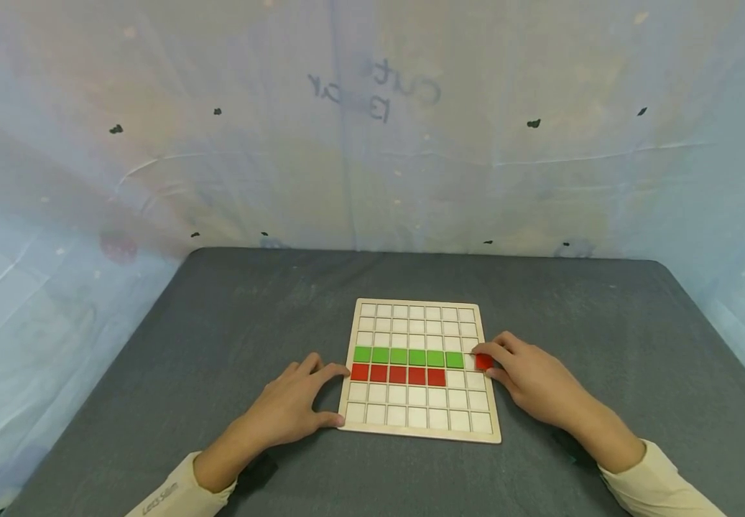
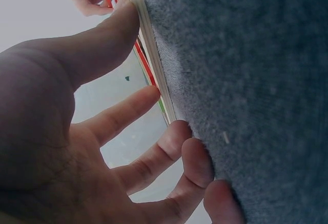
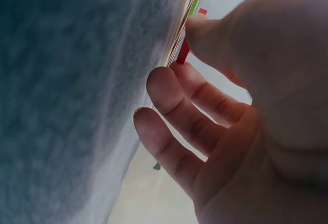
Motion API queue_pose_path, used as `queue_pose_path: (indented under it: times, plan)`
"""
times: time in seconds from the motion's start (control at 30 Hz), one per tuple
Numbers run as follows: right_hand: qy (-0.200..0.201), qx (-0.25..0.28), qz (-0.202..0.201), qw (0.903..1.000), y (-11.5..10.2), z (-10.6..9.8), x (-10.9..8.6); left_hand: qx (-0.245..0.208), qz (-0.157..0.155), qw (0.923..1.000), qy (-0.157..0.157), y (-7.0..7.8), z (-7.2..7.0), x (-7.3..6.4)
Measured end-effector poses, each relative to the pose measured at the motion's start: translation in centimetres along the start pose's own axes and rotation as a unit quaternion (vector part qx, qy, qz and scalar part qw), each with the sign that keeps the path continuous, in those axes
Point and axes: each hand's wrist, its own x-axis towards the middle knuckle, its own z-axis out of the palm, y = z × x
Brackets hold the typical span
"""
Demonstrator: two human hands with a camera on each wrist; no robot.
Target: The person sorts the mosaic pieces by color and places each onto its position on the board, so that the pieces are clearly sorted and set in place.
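Observation:
A light wooden grid board [image 1: 414,436] lies flat on the grey table. One row of its cells holds several green tiles [image 1: 399,357], and the row nearer me holds several red tiles [image 1: 397,375]. My left hand [image 1: 287,403] is at the board's left side, index fingertip and thumb tip touching its edge, with the thumb by the near corner. Between thumb and finger, my right hand [image 1: 537,380] pinches a loose red tile [image 1: 484,362] over the right edge. In the right wrist view that red tile [image 3: 183,53] is tilted, partly hidden behind the thumb.
The dark grey table [image 1: 269,301] extends around the board on all sides. A pale printed curtain [image 1: 372,179] hangs along its back and sides. Blank pale cells show in the board's far rows and its nearest rows.

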Motion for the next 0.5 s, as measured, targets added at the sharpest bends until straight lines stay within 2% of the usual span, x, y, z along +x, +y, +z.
queue_pose_path:
  times: [0.5]
  plan:
    - [0.006,-0.021,-0.026,0.9994,-1.07,0.27,0.28,-0.004,0.000,1.0000,0.003,0.26,-0.22,-0.07]
